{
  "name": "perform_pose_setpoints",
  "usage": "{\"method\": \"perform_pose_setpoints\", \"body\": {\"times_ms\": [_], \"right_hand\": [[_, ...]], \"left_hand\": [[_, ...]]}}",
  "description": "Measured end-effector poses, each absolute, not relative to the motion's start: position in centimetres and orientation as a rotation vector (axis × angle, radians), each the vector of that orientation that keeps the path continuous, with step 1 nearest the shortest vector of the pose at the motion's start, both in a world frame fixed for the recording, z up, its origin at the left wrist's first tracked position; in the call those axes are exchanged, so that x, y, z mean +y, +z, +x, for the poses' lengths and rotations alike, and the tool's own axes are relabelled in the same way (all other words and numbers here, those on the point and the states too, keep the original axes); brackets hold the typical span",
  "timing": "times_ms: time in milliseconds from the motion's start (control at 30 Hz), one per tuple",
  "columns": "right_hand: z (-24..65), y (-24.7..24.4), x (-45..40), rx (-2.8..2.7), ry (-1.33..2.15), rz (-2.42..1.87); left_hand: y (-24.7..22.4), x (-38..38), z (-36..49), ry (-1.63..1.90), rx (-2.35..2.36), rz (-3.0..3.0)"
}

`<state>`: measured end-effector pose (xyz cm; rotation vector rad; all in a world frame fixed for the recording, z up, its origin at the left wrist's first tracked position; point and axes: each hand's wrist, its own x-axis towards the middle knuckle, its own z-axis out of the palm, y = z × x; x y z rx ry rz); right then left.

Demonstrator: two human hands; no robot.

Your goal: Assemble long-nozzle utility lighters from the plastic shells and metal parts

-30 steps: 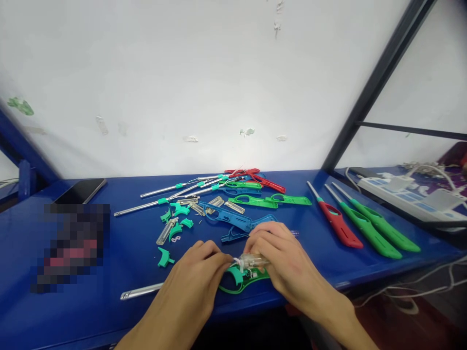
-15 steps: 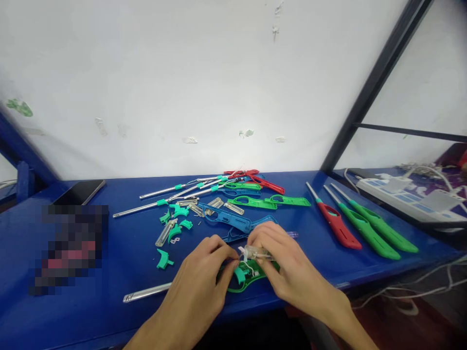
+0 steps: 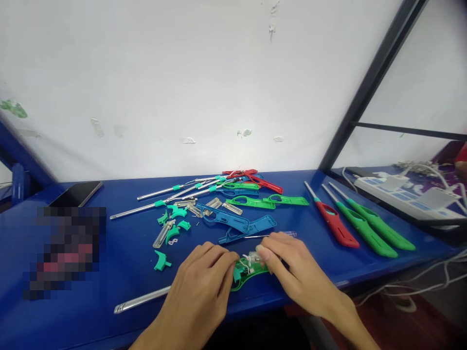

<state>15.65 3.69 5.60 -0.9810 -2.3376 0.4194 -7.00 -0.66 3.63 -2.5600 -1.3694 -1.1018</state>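
Counted one red lighter (image 3: 337, 226), two green lighters (image 3: 359, 222) right of right hand (image 3: 295, 265). Pinched clear tank (image 3: 255, 256) there; curled left hand (image 3: 206, 277) at green casing (image 3: 255, 276), grip hidden.

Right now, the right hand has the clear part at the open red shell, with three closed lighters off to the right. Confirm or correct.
The open shell is green, not red, as the head view shows. The right hand does have the clear part there, with three closed lighters off to the right.
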Motion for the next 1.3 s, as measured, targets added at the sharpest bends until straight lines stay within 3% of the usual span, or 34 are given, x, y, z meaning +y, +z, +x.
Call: {"method": "perform_pose_setpoints", "body": {"times_ms": [733, 1300], "right_hand": [[16.39, 5.3, 4.2, -2.089, 0.637, -0.808], [16.38, 5.01, 4.27, -2.105, 0.529, -0.748]], "left_hand": [[3.87, -0.68, -6.98, -1.055, -1.301, -2.537], [4.12, -0.8, -6.92, -1.084, -1.268, -2.567]]}}
